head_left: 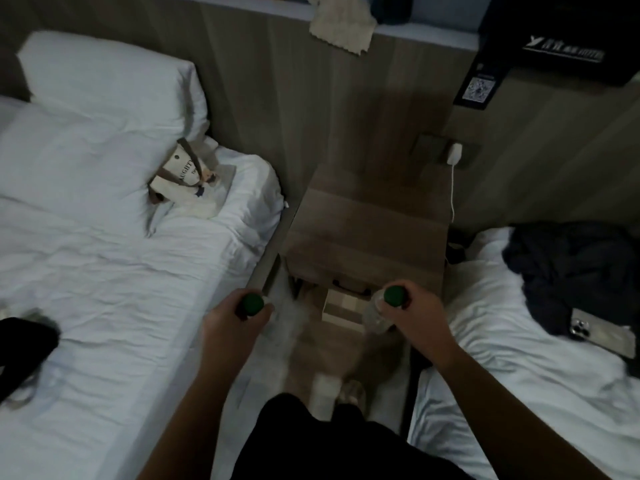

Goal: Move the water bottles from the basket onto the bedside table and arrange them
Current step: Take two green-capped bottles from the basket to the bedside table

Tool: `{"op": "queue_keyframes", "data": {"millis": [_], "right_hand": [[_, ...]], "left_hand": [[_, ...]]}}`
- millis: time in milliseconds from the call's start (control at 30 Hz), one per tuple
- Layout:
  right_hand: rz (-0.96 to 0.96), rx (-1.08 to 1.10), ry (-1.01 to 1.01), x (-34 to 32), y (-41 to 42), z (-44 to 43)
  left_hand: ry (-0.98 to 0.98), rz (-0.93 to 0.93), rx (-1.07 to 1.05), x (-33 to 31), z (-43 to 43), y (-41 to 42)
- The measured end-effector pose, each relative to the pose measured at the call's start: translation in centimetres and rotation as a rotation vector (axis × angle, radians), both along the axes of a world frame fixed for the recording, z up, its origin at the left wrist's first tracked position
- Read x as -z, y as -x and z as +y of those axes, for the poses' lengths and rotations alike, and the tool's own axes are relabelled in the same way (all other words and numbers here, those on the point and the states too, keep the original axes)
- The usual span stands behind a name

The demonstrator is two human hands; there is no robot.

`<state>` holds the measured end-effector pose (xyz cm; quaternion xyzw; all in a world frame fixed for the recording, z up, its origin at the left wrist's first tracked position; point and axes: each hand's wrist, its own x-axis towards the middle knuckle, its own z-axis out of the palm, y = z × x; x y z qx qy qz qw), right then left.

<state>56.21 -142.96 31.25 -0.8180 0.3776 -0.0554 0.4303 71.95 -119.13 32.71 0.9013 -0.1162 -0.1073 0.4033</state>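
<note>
Evidently mid-carry: the left hand (231, 317) and right hand (410, 308) each grip a green-capped water bottle, one (252, 304) left, one (387, 303) right, near the neck. The bedside table (367, 230) lies just ahead, bare; next, probably stand both upright there.

Left bed (104, 289) with white rumpled sheets, two white pillows (104, 95) at its head. Small tote bag (187, 178) with dark straps lies beside the pillows near the bed's right edge. Black item (24, 344) at far left, unclear what. Right bed (519, 358) holds dark clothing (575, 268) and a phone (599, 332), just beside each other. White charger (454, 154) plugged into wall panel, cable hanging down. Cloth (341, 24) draped over the ledge above. Black sign with QR code (479, 88) upper right.
</note>
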Motion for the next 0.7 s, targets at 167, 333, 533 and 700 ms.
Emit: {"op": "queue_keyframes", "data": {"millis": [167,333,533,700], "right_hand": [[0.014,-0.042,-0.044,-0.3,-3.7,-4.7],[-0.011,-0.018,-0.118,-0.2,-8.3,-8.3],[0.090,0.011,-0.113,1.4,-16.0,-11.2],[0.155,0.114,-0.125,2.6,-22.4,-13.4]], "left_hand": [[-0.018,0.019,0.036,-0.1,-6.2,-2.8],[-0.058,0.079,0.158,0.6,-12.0,-7.8],[-0.103,0.151,0.366,3.4,-17.9,-15.7],[-0.184,0.168,0.541,5.4,-22.3,-21.8]]}}
